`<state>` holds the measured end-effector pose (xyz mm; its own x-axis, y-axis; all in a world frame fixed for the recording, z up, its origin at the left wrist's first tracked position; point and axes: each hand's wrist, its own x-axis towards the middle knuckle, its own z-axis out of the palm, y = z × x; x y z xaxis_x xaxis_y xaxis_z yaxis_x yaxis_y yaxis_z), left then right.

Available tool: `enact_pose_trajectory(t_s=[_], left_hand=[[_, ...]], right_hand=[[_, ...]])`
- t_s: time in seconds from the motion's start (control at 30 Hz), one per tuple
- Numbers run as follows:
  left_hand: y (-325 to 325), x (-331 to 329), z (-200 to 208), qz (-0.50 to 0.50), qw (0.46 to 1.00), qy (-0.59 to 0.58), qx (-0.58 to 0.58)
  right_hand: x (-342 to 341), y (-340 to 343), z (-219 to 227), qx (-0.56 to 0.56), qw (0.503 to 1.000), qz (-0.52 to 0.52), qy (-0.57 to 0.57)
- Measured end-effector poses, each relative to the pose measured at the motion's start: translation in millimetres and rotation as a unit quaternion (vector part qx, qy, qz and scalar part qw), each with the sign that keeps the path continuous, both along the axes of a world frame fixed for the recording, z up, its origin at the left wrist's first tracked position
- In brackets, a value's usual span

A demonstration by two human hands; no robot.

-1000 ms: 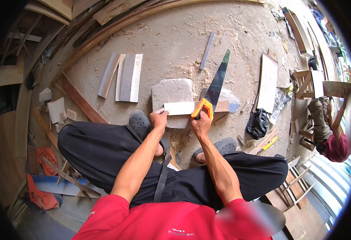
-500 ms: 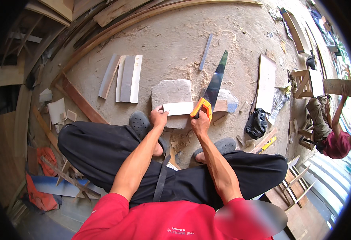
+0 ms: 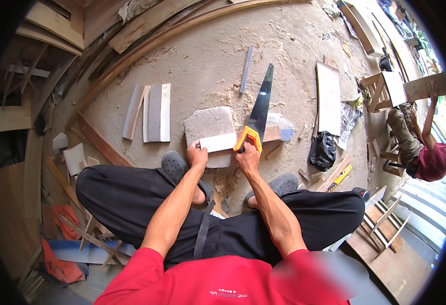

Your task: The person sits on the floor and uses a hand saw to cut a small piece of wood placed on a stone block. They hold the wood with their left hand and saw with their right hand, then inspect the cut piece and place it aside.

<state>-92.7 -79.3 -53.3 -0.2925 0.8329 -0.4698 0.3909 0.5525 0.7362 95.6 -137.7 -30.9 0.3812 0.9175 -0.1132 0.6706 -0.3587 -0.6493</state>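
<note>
A narrow white-faced wooden strip [image 3: 219,143] lies across a rough grey stone block [image 3: 210,121] in front of my feet. My left hand [image 3: 197,154] grips its left end, pressing it on the block. My right hand [image 3: 248,158] is closed round the orange-and-black handle of a hand saw [image 3: 259,114]. The saw's dark blade points away from me and crosses over the strip near its right part. Beyond the blade shows a brown piece of wood [image 3: 271,133], beside a second stone with a blue patch [image 3: 285,127]. Where the teeth meet the wood is hidden.
A metal ruler [image 3: 246,69] lies beyond the saw. Cut boards [image 3: 157,113] rest at the left, a white panel [image 3: 328,99] and black plastic bag [image 3: 323,151] at the right. Long timbers [image 3: 151,43] run along the back left. Another person [image 3: 420,147] handles a board at far right.
The view has turned slightly, shifting the scene left. Both hands keep their hold on the strip and the saw; the saw has moved little against the block.
</note>
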Motion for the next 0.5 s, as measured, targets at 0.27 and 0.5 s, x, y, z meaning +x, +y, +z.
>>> enact_pose_trajectory(t_s=[0.27, 0.5], left_hand=[[3, 10, 23, 0.04, 0.997, -0.038, -0.06], [6, 23, 60, -0.223, 0.946, 0.197, 0.127]], right_hand=[[-1, -2, -5, -0.009, 1.0, -0.002, -0.009], [-1, 0, 13, -0.009, 1.0, -0.008, 0.016]])
